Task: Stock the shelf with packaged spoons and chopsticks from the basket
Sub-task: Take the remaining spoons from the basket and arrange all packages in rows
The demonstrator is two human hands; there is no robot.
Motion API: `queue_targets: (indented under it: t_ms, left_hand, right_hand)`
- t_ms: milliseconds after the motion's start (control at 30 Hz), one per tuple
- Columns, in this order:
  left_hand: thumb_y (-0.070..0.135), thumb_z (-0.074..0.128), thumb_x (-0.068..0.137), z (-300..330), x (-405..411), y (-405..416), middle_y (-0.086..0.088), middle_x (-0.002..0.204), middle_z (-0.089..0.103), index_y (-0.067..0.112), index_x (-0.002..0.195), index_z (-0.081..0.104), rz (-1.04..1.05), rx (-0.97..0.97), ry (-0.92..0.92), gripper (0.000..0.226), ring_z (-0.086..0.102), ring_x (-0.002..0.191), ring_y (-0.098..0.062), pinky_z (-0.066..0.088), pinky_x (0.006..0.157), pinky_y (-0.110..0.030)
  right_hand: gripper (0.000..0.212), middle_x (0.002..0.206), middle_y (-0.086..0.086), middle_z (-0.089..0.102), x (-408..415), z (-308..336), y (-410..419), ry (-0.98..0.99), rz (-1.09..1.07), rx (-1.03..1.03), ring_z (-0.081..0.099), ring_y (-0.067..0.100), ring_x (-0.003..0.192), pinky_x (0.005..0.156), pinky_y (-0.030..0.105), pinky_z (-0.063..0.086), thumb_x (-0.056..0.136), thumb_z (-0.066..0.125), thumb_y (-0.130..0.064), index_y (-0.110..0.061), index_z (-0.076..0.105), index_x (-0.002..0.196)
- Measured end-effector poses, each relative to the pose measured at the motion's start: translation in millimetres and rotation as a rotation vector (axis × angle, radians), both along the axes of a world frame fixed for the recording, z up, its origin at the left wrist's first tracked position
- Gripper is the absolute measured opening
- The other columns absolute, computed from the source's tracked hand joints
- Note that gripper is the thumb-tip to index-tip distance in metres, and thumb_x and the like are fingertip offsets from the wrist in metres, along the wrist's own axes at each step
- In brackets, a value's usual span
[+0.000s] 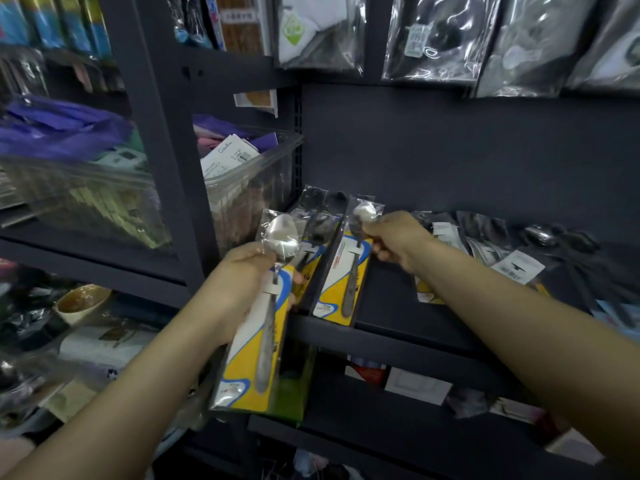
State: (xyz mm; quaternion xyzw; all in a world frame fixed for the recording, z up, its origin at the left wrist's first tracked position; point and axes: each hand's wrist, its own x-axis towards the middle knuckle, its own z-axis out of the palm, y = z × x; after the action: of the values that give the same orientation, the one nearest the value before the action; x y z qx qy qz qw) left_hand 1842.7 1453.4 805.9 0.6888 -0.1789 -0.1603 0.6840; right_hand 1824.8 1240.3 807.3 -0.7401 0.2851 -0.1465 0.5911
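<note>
Nearest, at the lower middle of the frame, the left hand (242, 282) grips one packaged spoon (258, 323), its fingers curled round the clear sleeve just under the spoon's bowl; the yellow-and-white card hangs down in front of the shelf edge. A second card seems to sit behind it in the same grip, but the overlap hides whether it is one or more.

Just past it, at the centre, the right hand (394, 242) pinches the top of a second packaged spoon (346, 268), fingers closed on the sleeve beside the bowl. This pack leans with its lower end on the dark shelf (398, 337). Between the two held packs, a few darker spoon packs (317, 223) stand against the shelf's left upright; their count is unclear.

To the right, more dark packaged utensils (512, 251) lie fanned on the same shelf, too blurred to count.

Farther back at the left, one clear plastic bin (242, 181) holds purple goods. Along the upper right hang at least four glossy bagged items (429, 36).
</note>
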Motion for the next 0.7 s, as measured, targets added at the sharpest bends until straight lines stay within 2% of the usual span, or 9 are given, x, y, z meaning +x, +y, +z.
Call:
queue_targets:
  t_ms: [100,167,233,333,400,467,533,633,700]
  left_hand:
    - [0.01,0.044,0.092,-5,9,6,0.007,0.04,0.053,0.016,0.056,0.055,0.026,0.042,-0.025,0.039,0.045,0.047,-0.012,0.032,0.049,-0.023]
    - [0.012,0.047,0.092,-8,13,9,-0.001,0.051,0.048,0.016,0.056,0.053,0.036,0.063,-0.032,0.036,0.039,0.055,-0.018,0.026,0.054,-0.029]
    - [0.015,0.048,0.091,-10,14,11,-0.006,0.058,0.045,0.017,0.058,0.054,0.021,0.094,-0.042,0.034,0.038,0.06,-0.021,0.026,0.058,-0.031]
    - [0.017,0.048,0.091,-12,11,10,0.002,0.05,0.048,0.017,0.053,0.056,0.003,0.136,-0.039,0.04,0.038,0.052,-0.017,0.027,0.055,-0.029]
    - [0.017,0.047,0.092,-14,12,8,-0.003,0.056,0.046,0.016,0.056,0.056,-0.009,0.161,-0.052,0.037,0.036,0.052,-0.017,0.025,0.052,-0.028]
    - [0.015,0.047,0.09,-16,14,7,-0.012,0.068,0.047,0.015,0.066,0.056,-0.026,0.19,-0.076,0.026,0.039,0.06,-0.021,0.027,0.056,-0.029]
    - [0.012,0.047,0.087,-17,16,5,-0.014,0.073,0.049,0.014,0.075,0.059,-0.053,0.182,-0.074,0.017,0.043,0.066,-0.023,0.03,0.059,-0.03]
    - [0.011,0.049,0.087,-15,14,0,-0.008,0.066,0.056,0.013,0.078,0.062,-0.098,0.13,-0.046,0.016,0.049,0.058,-0.02,0.034,0.054,-0.027]
    - [0.011,0.048,0.087,-15,14,-4,-0.008,0.068,0.06,0.012,0.078,0.064,-0.111,0.107,-0.042,0.018,0.053,0.062,-0.021,0.037,0.056,-0.027]
  right_hand:
    - [0.022,0.044,0.004,0.052,12,-9,-7,0.078,-0.011,0.051,0.04,0.0,0.02,0.027,0.008,0.032,0.09,0.057,-0.006,-0.006,0.051,0.068]
    - [0.021,0.028,-0.001,0.051,20,-12,-7,0.1,-0.005,0.027,0.044,0.002,0.02,0.027,0.01,0.035,0.088,0.06,-0.006,-0.005,0.05,0.069]
    - [0.024,0.03,0.001,0.052,25,-12,-7,0.111,-0.009,-0.05,0.045,0.005,0.02,0.027,0.012,0.037,0.087,0.061,-0.005,-0.004,0.049,0.067]
    - [0.039,0.04,0.006,0.054,21,-11,-6,0.266,0.06,-0.444,0.042,0.005,0.019,0.031,0.017,0.038,0.089,0.06,-0.017,-0.006,0.048,0.053]
    - [0.047,0.05,0.007,0.058,11,-6,-4,0.343,0.07,-0.725,0.052,0.009,0.03,0.047,0.022,0.046,0.09,0.055,-0.031,-0.008,0.049,0.05]
    - [0.042,0.078,0.015,0.068,-1,-3,-3,0.326,0.001,-0.905,0.066,0.026,0.067,0.065,0.03,0.048,0.092,0.05,-0.04,-0.004,0.057,0.071]
    - [0.039,0.109,0.019,0.064,-14,-5,-3,0.279,0.015,-0.924,0.061,0.035,0.1,0.074,0.034,0.043,0.093,0.046,-0.037,-0.002,0.053,0.108]
    - [0.04,0.127,0.012,0.058,-25,-13,2,0.286,0.209,-0.752,0.053,0.031,0.115,0.086,0.033,0.041,0.095,0.044,-0.031,-0.007,0.044,0.127]
    - [0.038,0.13,0.013,0.055,-22,-16,6,0.301,0.26,-0.717,0.052,0.03,0.115,0.083,0.032,0.04,0.095,0.042,-0.028,-0.008,0.042,0.128]
